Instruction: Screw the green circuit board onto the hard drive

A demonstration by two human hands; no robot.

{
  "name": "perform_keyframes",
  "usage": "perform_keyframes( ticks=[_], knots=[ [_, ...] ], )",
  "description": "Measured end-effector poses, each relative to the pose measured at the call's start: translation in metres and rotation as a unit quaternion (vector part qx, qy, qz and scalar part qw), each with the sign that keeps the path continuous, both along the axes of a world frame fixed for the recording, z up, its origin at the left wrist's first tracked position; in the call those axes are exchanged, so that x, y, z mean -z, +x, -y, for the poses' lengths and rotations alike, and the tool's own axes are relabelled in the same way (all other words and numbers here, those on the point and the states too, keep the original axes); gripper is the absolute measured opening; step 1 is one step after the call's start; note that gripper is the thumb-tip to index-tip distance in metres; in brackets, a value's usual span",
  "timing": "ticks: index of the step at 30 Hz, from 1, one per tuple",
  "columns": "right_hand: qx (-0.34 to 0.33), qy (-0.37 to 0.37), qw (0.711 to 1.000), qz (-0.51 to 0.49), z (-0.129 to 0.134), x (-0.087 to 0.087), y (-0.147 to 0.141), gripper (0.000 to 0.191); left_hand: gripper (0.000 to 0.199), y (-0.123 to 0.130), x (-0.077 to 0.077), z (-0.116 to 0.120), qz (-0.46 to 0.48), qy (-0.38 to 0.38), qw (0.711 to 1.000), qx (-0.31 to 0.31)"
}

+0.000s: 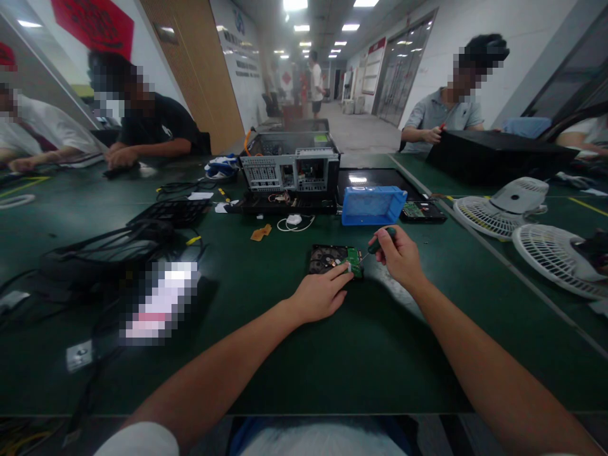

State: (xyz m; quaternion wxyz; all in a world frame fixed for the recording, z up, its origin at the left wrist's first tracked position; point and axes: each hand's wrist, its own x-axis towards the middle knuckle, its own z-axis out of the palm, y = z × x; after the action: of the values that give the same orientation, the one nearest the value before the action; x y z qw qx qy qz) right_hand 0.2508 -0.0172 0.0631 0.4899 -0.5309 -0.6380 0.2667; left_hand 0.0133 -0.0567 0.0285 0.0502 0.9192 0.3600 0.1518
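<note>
A hard drive (325,254) lies on the green table in front of me, with a green circuit board (353,253) showing at its right end. Stretched fingers of my left hand (323,293) rest on the drive's near side and hide part of it. My right hand (399,254) is closed round the dark green handle of a screwdriver (381,240). The thin shaft slants down to the left, and its tip is at the right end of the board. Whether the tip sits in a screw is too small to tell.
Beyond the drive stand a blue plastic bin (373,206) and an opened computer case (289,171). White fan parts (503,206) lie to the right. Black cables (114,253) and a blurred bright object (164,301) are on the left. Several people sit around the table.
</note>
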Motion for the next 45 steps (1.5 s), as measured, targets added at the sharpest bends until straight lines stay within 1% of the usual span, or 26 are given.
perform_keyframes(
  ticks=[4,11,17,25,29,35,39,45],
  knots=[
    [0.015,0.001,1.0,0.013,0.001,-0.002,-0.001,0.045,0.051,0.001,0.004,-0.001,0.002,0.002,1.0,-0.005],
    [0.022,0.004,1.0,0.0,-0.001,0.0,-0.001,0.044,0.048,0.0,-0.001,0.0,0.007,-0.004,1.0,-0.003],
    [0.024,-0.004,1.0,-0.004,0.0,0.0,-0.001,0.045,0.048,0.0,0.001,0.0,0.001,-0.006,1.0,-0.004],
    [0.026,-0.007,0.999,-0.026,-0.005,0.006,0.003,0.045,0.048,0.0,0.001,0.0,0.0,-0.005,1.0,-0.004],
    [0.021,0.003,0.999,-0.032,-0.007,0.009,0.004,0.043,0.048,0.0,0.002,0.0,-0.003,-0.004,1.0,-0.004],
    [0.021,0.033,0.997,-0.067,-0.011,0.015,0.004,0.042,0.048,0.001,0.003,-0.001,-0.015,-0.001,1.0,-0.004],
    [0.019,0.037,0.997,-0.067,-0.013,0.017,0.005,0.039,0.048,0.001,0.002,-0.001,-0.02,-0.004,1.0,-0.006],
    [0.016,0.047,0.997,-0.062,-0.012,0.017,0.007,0.039,0.049,0.002,-0.001,0.0,-0.028,-0.01,1.0,-0.009]
  ],
)
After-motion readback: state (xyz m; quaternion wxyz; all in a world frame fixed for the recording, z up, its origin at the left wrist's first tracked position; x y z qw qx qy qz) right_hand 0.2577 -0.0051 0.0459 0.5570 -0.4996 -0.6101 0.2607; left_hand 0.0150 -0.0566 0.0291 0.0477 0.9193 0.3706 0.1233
